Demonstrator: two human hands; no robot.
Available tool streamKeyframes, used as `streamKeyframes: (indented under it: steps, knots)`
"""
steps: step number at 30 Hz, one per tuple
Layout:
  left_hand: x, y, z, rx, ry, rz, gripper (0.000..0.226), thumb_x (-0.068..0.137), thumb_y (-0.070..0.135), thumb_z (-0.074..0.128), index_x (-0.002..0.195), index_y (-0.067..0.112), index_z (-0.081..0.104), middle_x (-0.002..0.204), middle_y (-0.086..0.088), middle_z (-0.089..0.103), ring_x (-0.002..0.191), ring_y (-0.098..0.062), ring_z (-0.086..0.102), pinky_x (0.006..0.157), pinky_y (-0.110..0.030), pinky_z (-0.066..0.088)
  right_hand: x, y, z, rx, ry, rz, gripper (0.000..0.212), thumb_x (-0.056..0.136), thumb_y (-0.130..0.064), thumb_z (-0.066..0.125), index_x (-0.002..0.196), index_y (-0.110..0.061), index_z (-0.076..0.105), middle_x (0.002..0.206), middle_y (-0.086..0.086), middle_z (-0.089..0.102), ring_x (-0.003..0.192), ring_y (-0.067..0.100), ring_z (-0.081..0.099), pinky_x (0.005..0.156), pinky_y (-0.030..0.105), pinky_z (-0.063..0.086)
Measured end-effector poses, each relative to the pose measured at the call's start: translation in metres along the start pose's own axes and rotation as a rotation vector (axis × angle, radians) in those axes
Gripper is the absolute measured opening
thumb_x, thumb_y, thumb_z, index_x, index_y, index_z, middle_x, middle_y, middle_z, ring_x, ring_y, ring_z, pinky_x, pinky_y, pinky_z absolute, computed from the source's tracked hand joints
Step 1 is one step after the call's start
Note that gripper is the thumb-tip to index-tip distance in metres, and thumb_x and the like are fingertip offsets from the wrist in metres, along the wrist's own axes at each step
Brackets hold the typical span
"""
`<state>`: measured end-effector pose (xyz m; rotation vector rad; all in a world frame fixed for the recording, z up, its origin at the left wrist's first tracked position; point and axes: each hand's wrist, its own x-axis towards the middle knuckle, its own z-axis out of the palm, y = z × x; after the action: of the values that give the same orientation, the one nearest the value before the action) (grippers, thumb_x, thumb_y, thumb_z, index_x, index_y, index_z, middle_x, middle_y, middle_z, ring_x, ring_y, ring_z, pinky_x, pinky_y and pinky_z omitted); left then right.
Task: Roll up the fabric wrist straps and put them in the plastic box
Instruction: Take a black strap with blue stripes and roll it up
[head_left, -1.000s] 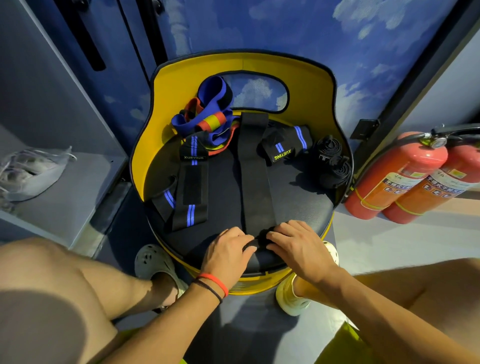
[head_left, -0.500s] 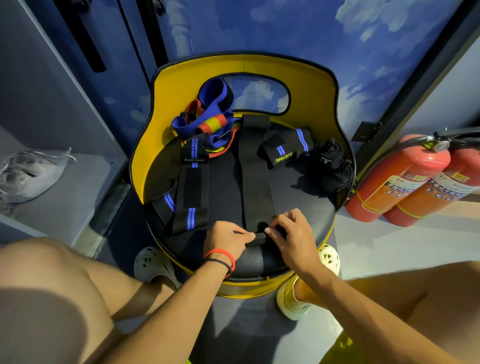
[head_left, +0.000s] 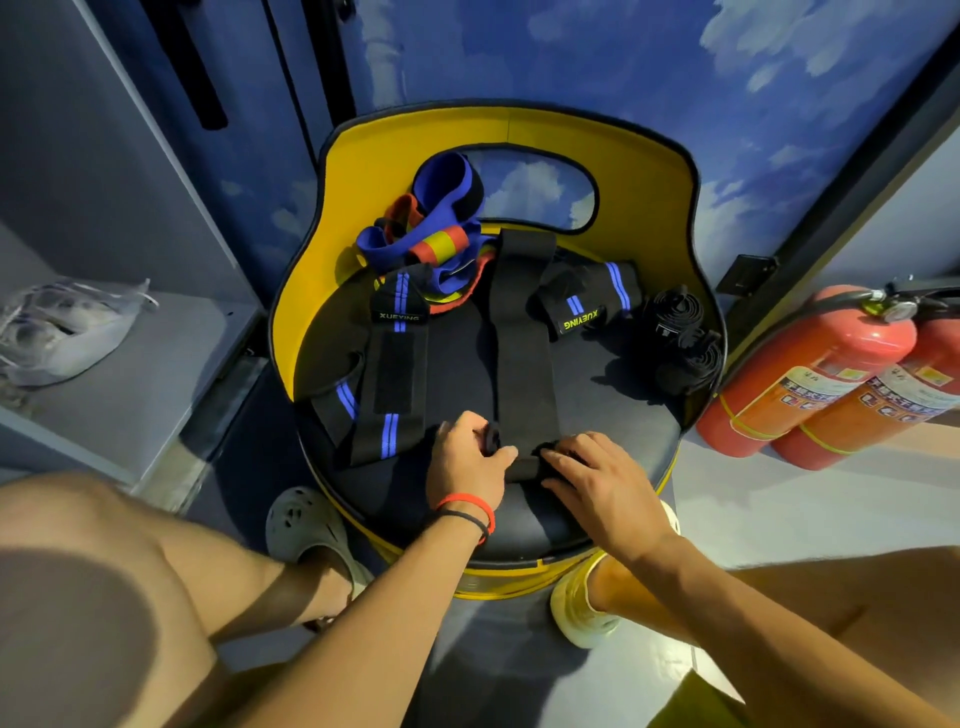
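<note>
Black strap (head_left: 524, 338): being held flat for straight rolling.
Near end: being pinched by left hand (head_left: 467, 460), right hand (head_left: 602, 483).

This seems to be a corner of a gym or fitness studio. On the seat of the round yellow chair (head_left: 511, 135) lie wrist straps (head_left: 395, 364) and coloured elastic bands (head_left: 441, 218). Behind the chair is a wall (head_left: 623, 52) painted as blue sky with clouds. To its right stand two red fire extinguishers (head_left: 810, 374) and to its left a grey locker shelf (head_left: 156, 364).
</note>
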<state>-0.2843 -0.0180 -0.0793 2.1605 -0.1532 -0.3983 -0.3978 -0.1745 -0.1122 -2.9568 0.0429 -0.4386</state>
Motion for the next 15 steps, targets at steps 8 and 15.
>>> streamKeyframes:
  steps: [8, 15]
  knots:
    - [-0.005, -0.005, -0.004, 0.397, 0.030, 0.566, 0.008, 0.093, 0.018, 0.064, 0.095, 0.024, 0.059, 0.091, 0.005, 0.060, 0.087, -0.021, 0.053, 0.077, -0.039, 0.049, 0.012, 0.000, -0.007, -0.066, -0.007, 0.070, 0.034, 0.096, -0.043, 0.059, 0.120, -0.023, 0.073, 0.101, -0.005, 0.064, 0.089, 0.022, 0.058, 0.102, 0.040, 0.044]
    - [-0.004, -0.008, -0.024, 0.431, -0.215, 0.531, 0.022, 0.088, 0.033, 0.074, 0.103, 0.021, 0.064, 0.102, 0.006, 0.054, 0.088, -0.014, 0.056, 0.080, -0.028, 0.049, 0.014, -0.001, -0.008, 0.139, -0.012, 0.196, 0.020, 0.093, -0.042, 0.068, 0.106, -0.027, 0.070, 0.090, -0.007, 0.068, 0.084, 0.017, 0.060, 0.103, 0.041, 0.044]
